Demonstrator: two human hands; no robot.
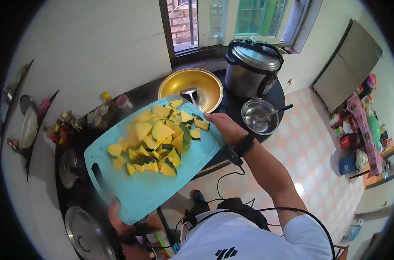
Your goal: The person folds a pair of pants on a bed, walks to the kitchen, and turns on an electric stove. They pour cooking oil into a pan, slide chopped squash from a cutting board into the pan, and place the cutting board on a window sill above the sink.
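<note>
A light-blue cutting board [149,197] is held up in front of me, bearing a heap of cut pumpkin pieces [156,136] with yellow flesh and dark green skin. My left hand [117,220] grips its near left corner, partly hidden beneath it and a little blurred. At the opposite end, my right hand [226,127] is closed on the edge, thumb on the rim. Just past the board's far edge sits a gold-coloured bowl [175,80] with a metal spatula [189,92] in it. Steamy blur covers some of the pumpkin.
A pressure cooker [251,71] stands by the window, with a steel bowl [260,118] holding a black-handled utensil. Lidded pans [86,234] and several seasoning bottles [65,128] line the left counter. A black cable [223,175] hangs near my body.
</note>
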